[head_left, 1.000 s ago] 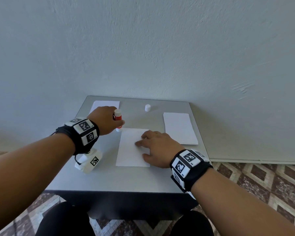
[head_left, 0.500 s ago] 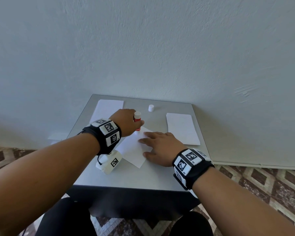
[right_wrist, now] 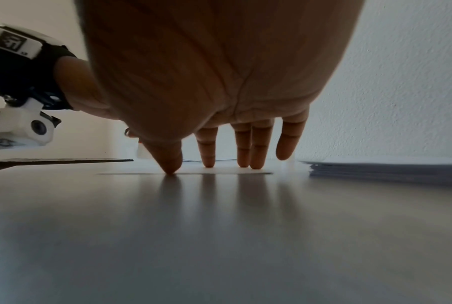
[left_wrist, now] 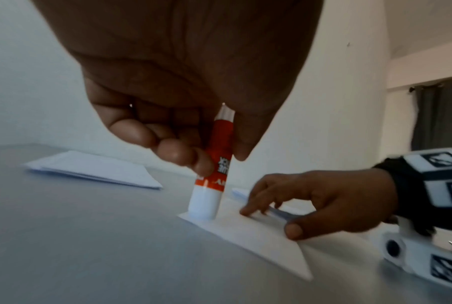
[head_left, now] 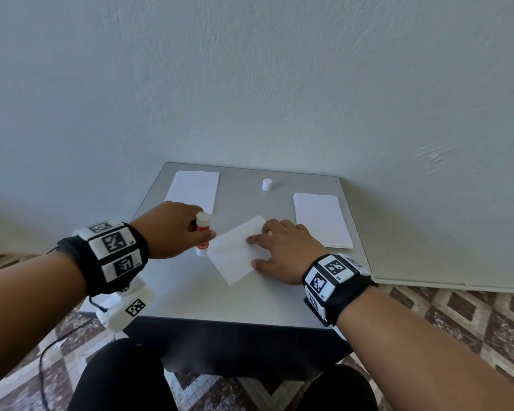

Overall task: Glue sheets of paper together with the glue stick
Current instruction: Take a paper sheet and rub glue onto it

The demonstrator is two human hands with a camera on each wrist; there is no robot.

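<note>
Glue stick on rotated sheet, gray table, head and wrist views.

Left to right: paper stack at the far left corner, flat; left hand, fingers and thumb pinching the red-and-white glue stick, held upright, its lower end touching the near-left corner of the single sheet; sheet lies mid-table, now turned diagonal where a second ago it lay square to the table edges, the stick then at its far-left corner; right hand, fingers spread, tips pressing the sheet's right part, position unchanged; white cap upright near the far edge, apart; second paper stack along the right edge, just beside the right hand.
</note>
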